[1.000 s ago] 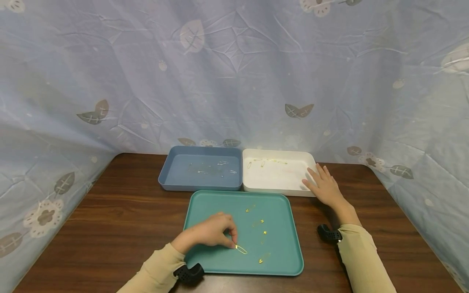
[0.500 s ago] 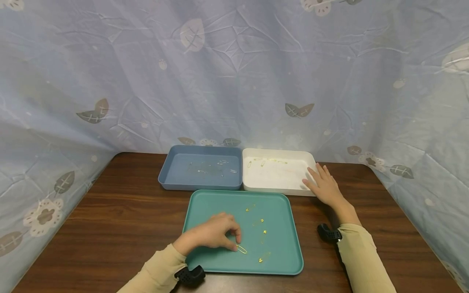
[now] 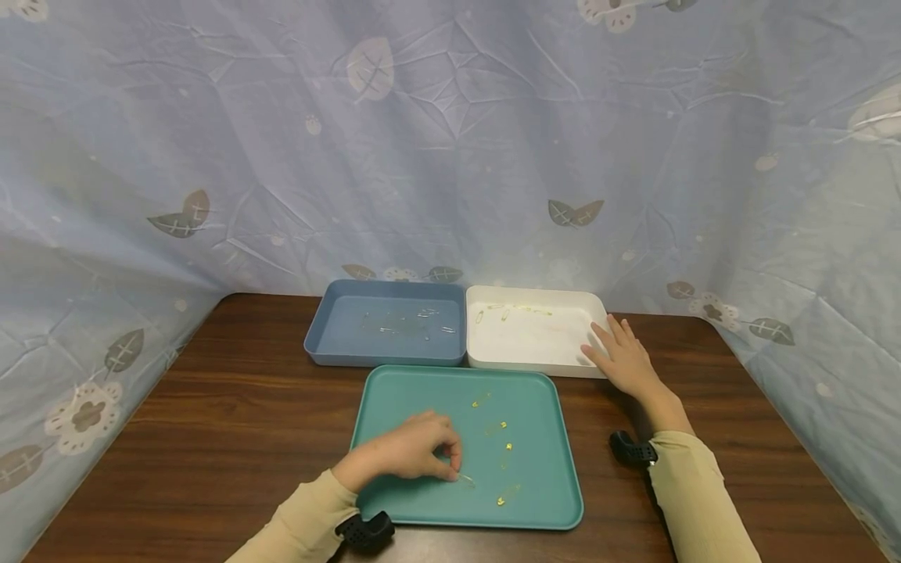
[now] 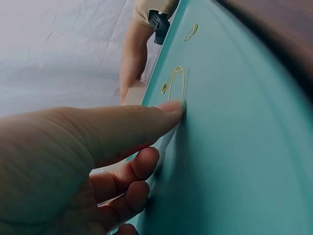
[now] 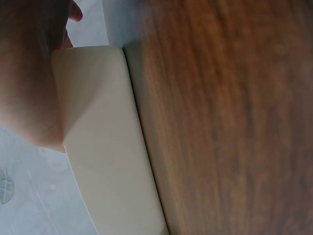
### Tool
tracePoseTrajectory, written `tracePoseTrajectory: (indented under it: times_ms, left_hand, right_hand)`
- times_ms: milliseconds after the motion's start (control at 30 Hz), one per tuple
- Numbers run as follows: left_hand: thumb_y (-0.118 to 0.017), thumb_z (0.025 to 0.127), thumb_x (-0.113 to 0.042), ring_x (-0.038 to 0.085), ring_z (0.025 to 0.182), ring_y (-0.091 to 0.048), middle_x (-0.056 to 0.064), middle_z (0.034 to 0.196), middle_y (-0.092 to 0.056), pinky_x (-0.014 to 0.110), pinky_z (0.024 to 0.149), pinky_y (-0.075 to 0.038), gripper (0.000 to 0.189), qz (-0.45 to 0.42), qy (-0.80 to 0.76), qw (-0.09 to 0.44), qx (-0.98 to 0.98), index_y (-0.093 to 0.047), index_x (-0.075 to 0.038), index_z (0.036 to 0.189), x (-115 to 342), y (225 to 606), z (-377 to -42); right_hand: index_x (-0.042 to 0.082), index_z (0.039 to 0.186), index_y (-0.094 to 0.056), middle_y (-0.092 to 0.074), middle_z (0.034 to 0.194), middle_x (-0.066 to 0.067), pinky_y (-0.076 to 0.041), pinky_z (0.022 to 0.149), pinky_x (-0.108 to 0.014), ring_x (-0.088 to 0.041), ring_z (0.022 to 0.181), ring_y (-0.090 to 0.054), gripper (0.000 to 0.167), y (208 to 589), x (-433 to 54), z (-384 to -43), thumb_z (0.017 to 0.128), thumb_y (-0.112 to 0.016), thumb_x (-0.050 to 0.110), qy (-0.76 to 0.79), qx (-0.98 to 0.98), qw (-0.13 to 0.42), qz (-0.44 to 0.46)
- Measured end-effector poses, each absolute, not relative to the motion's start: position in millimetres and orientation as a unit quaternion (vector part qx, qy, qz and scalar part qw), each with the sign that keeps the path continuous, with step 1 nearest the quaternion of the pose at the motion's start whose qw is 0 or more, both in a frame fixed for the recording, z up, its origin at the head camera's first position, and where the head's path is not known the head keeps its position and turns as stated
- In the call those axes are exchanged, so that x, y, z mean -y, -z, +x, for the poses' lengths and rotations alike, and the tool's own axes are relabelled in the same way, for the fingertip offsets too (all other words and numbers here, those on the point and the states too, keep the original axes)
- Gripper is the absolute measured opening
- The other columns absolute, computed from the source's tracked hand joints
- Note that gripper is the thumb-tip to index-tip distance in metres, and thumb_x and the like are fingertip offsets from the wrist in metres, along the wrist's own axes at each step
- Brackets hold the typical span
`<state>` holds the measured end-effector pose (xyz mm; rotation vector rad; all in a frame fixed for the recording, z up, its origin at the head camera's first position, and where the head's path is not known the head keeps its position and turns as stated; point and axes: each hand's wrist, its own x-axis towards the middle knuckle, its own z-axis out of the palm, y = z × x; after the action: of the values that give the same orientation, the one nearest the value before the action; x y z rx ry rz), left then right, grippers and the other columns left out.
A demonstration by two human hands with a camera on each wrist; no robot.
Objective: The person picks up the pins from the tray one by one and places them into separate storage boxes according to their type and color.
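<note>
Over the teal tray (image 3: 411, 391), my left hand (image 3: 420, 447) pinches one end of a gold safety pin (image 4: 177, 81) between thumb and index finger. The pin's rounded end sticks out past the thumb tip, close to the tray surface; the pinched end is hidden. Several other gold safety pins lie apart on the tray's right half, the nearest safety pin (image 3: 501, 500) near the front edge. My right hand (image 3: 625, 361) rests at the right rim of the white tray (image 3: 535, 369), fingers spread and holding no pin. In the right wrist view, the white tray's side (image 5: 105, 142) stands beside that hand.
Several gold safety pins (image 3: 505, 314) lie towards the back left of the white tray. Left of it, a blue tray (image 3: 383, 361) holds several small silver pins (image 3: 425, 313). All the trays stand on a dark wooden table (image 3: 232, 407), with a patterned curtain (image 3: 450, 156) behind.
The left thumb and index finger loosened on the pin half a second ago and have closed on it again. The pin has turned and looks thinner from above. My right hand has stayed put.
</note>
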<state>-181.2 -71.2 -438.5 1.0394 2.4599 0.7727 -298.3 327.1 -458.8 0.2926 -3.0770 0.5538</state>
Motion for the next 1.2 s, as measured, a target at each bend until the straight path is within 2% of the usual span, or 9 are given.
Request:
tracePoseTrajectory:
  times_ms: [500,767,1200]
  left_hand:
    - [-0.074,0.086,-0.027,0.004,0.087,-0.042,-0.012,0.088,-0.052,0.025,0.083,-0.034,0.013,0.347,-0.283,0.173,-0.877,-0.064,-0.025,0.078,72.8,436.8,-184.5]
    - [-0.071,0.089,-0.024,0.011,0.09,-0.045,-0.009,0.092,-0.053,0.027,0.083,-0.035,0.01,0.359,-0.304,0.164,-0.867,-0.065,-0.023,0.081,75.2,431.0,-190.2]
    - [-0.07,0.09,-0.023,0.011,0.09,-0.045,-0.004,0.093,-0.055,0.028,0.082,-0.036,0.01,0.399,-0.278,0.119,-0.865,-0.065,-0.02,0.082,68.2,414.9,-213.7]
  right_hand:
    - [0.005,0.153,-0.027,-0.007,0.162,-0.026,-0.009,0.111,-0.073,-0.048,0.148,0.0,0.072,466.0,-329.3,-301.5,0.1,-0.041,0.052,-0.19,0.977,0.005,0.098]
    - [0.005,0.154,-0.026,-0.005,0.162,-0.025,-0.008,0.111,-0.073,-0.048,0.148,0.001,0.071,463.5,-330.0,-301.0,0.101,-0.041,0.051,-0.187,0.978,0.003,0.096]
    - [0.005,0.152,-0.029,-0.008,0.161,-0.026,-0.009,0.111,-0.073,-0.048,0.148,-0.001,0.07,466.0,-328.7,-300.7,0.1,-0.043,0.05,-0.192,0.977,0.013,0.096]
